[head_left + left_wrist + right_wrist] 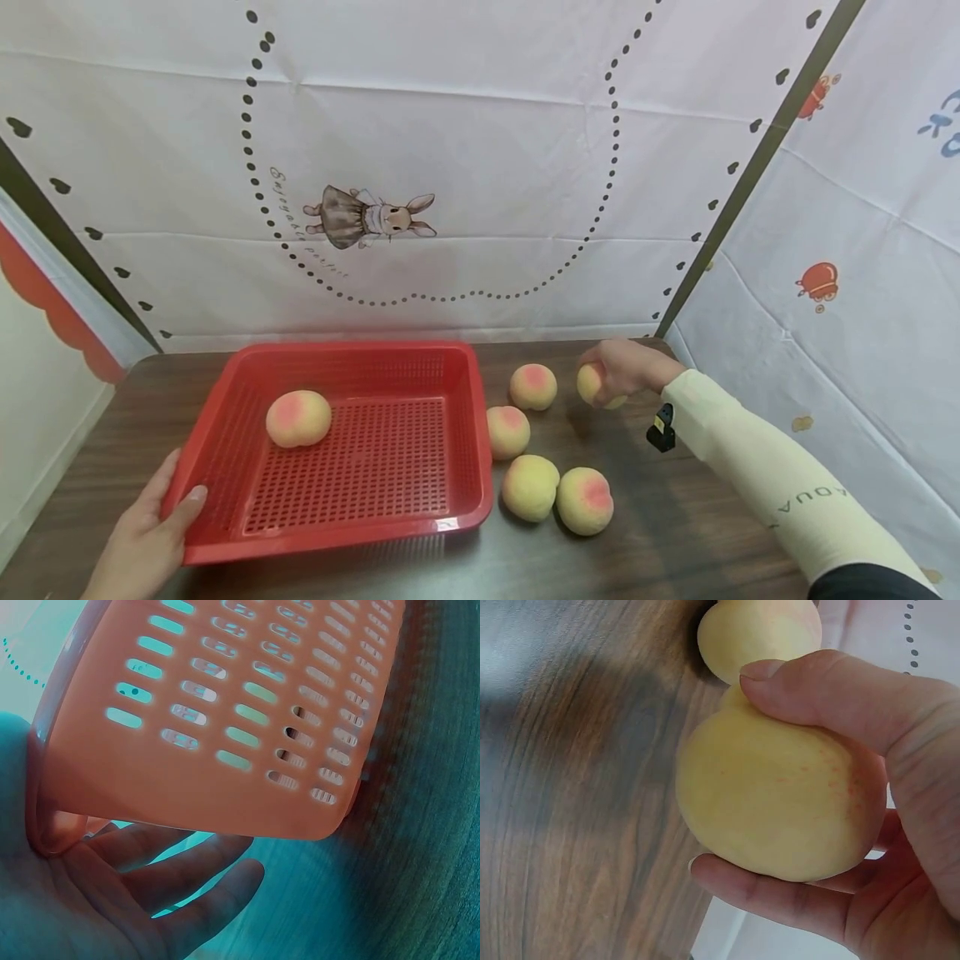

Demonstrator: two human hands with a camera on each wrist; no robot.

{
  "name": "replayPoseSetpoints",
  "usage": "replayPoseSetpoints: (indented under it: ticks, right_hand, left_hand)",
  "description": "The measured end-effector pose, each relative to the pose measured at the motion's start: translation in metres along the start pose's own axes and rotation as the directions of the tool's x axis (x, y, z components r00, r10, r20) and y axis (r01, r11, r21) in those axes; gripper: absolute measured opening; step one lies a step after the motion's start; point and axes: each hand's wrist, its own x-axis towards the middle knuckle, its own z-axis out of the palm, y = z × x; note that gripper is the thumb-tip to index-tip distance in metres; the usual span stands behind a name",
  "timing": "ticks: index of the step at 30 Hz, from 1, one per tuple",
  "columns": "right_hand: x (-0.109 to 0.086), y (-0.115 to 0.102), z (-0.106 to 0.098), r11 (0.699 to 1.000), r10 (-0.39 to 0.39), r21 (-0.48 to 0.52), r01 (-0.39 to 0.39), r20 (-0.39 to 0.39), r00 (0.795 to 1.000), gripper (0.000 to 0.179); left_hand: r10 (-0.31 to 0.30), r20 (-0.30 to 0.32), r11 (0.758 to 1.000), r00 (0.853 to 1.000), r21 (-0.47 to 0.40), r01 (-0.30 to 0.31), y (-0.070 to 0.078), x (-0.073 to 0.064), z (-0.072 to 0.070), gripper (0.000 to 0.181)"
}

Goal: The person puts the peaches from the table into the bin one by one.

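A red plastic basket (pixel 465 433) with slotted walls stands on the left of the table, one peach (pixel 298 418) lying inside it. My left hand (pixel 153 525) grips the basket's left rim near its front corner, thumb over the edge and fingers outside; the left wrist view shows these fingers (pixel 202 877) below the slotted wall. At the back right, my right hand (pixel 626 371) holds a yellow peach (pixel 772 795) between thumb and fingers. Several pinkish-yellow peaches lie between the basket and that hand, the nearest being a peach (pixel 533 387) just to its left.
A peach (pixel 508 432) sits right beside the basket's right wall. Closer to the front are a yellow peach (pixel 530 488) and a peach with a pink patch (pixel 585 501), side by side. A white printed cloth (pixel 480 183) hangs behind the wooden table (pixel 675 517).
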Motion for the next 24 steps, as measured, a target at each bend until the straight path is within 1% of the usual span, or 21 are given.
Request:
replayPoseSetpoints:
  ticks: [8, 15, 19, 24]
  right_hand:
    - [0.005, -0.007, -0.004, 1.000, -0.003, 0.030, 0.002, 0.022, 1.000, 0.035]
    - [0.007, -0.014, -0.010, 1.000, 0.002, 0.012, -0.003, 0.018, 1.000, 0.040]
    - [0.009, -0.019, -0.015, 0.999, -0.034, 0.005, 0.034, 0.016, 0.999, 0.036]
    - [0.011, -0.027, -0.019, 0.994, -0.104, -0.019, 0.103, -0.010, 0.995, 0.029]
  left_hand:
    - [-0.023, -0.005, 0.999, 1.000, -0.025, 0.023, -0.006, 0.001, 0.002, 0.090]
    - [-0.041, -0.012, 0.998, 0.999, -0.052, 0.040, -0.008, 0.004, 0.005, 0.091]
    - [-0.040, -0.021, 0.998, 0.999, -0.045, 0.039, -0.009, 0.004, 0.005, 0.091]
    - [-0.030, -0.028, 0.999, 0.999, -0.041, 0.028, -0.008, 0.004, 0.005, 0.092]
